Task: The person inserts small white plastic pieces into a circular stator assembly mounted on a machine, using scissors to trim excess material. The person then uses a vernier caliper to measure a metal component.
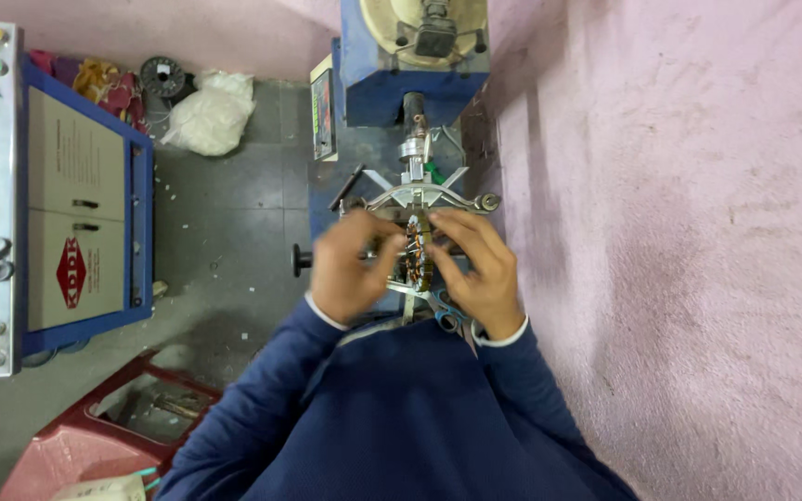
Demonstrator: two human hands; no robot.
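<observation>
Sitting right at the centre of the action is a small round stator core (418,252), ribbed metal with coppery orange windings showing between its slots, mounted upright at the front end of a blue winding machine (415,83). Both hands are on it! Left hand (350,269) comes in from the left side, fingers curled in and pinching at the core's left face, thumb tucked toward the windings. Right hand (477,269) mirrors it on the other side, fingers bent and pressed against the core's right rim, half closed around it rather than flat. Whether either hand pinches a wire I cannot tell, the fingers cover that spot. Just behind the core, a shiny steel clamp with curved arms (420,197) spreads left and right, and a silver spindle (414,148) runs back from it into the machine's blue body. A black knob (301,260) juts out beside the left hand. Peeking from under the right wrist, blue-handled scissors (446,311). Dark blue sleeves with white cuffs frame it all. Off at the left edge, a blue cabinet (85,204) with pale panels, and a white plastic bag (208,116) lying on the grey floor. Lower left, a reddish plastic stool (76,436). Rough pink wall (679,232) fills the right side
</observation>
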